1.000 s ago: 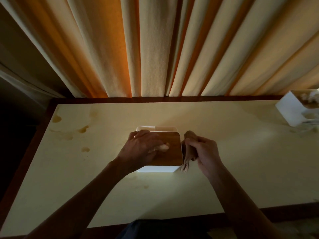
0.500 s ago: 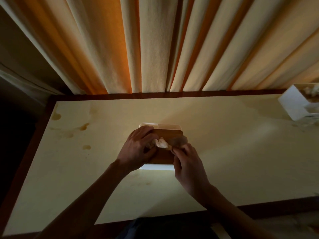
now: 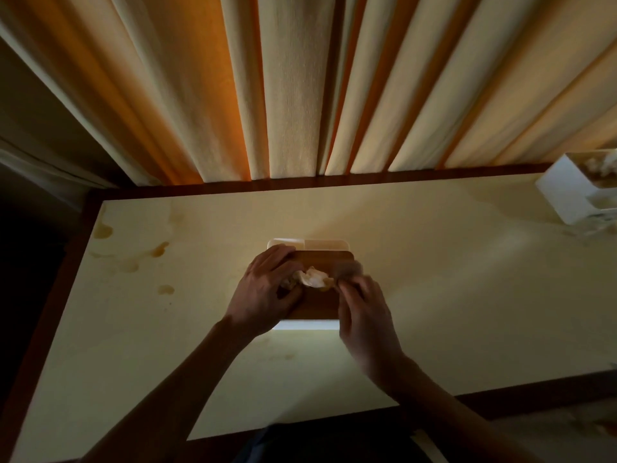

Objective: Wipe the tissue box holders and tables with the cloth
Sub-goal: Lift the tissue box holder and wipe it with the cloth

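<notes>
A tissue box holder (image 3: 309,244) with a white body and a brown wooden lid stands mid-table, a white tissue (image 3: 312,277) poking out of its slot. My left hand (image 3: 263,292) grips the holder's left side, fingers curled over the lid. My right hand (image 3: 362,312) holds a brown cloth (image 3: 347,267) against the right part of the lid; the cloth is blurred and mostly hidden by my fingers. The cream table (image 3: 450,295) has a dark wooden rim.
Brown stains (image 3: 160,248) mark the table's left part. A second white tissue box holder (image 3: 564,195) stands at the far right edge. Pleated curtains (image 3: 300,95) hang right behind the table. The left side drops into darkness.
My right hand has brought the cloth from beside the holder's right wall up onto the lid and is rubbing there. My left hand has kept its hold.
</notes>
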A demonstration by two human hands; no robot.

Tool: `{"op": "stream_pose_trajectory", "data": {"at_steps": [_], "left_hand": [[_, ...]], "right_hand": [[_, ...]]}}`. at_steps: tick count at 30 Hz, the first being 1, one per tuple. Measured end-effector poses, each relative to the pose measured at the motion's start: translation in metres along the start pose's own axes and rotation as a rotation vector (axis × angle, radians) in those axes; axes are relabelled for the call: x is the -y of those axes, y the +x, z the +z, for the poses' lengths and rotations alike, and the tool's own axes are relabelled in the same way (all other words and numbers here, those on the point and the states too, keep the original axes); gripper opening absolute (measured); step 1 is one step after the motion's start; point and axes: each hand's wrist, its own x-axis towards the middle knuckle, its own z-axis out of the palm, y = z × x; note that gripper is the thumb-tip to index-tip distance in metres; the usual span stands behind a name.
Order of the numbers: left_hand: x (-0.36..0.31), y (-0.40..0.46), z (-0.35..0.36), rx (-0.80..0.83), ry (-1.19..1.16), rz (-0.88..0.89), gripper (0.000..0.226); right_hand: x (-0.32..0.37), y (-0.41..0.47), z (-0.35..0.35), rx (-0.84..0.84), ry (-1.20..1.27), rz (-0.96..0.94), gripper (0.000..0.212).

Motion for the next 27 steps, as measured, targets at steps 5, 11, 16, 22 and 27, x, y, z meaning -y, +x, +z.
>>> {"op": "stream_pose_trajectory", "data": {"at_steps": [5, 11, 16, 22, 27], "left_hand": [[0.002, 0.0, 0.0, -0.037, -0.027, 0.037, 0.031], [0.006, -0.002, 0.007, -0.071, -0.047, 0.005, 0.038], [-0.009, -0.001, 0.005, -0.103, -0.098, -0.142, 0.049], [0.001, 0.001, -0.012, 0.23, -0.159, -0.261, 0.122], [0.022, -0.004, -0.026, 0.437, -0.039, -0.146, 0.135]], "right_hand": [[0.001, -0.006, -0.002, 0.007, 0.029, -0.053, 0.023], [-0.015, 0.067, 0.014, -0.001, 0.09, 0.052, 0.028], [-0.022, 0.063, 0.007, -0.186, 0.224, 0.239, 0.018], [-0.011, -0.004, -0.017, -0.201, 0.22, 0.209, 0.018], [-0.007, -0.025, -0.016, -0.061, 0.147, 0.11, 0.035]]}}
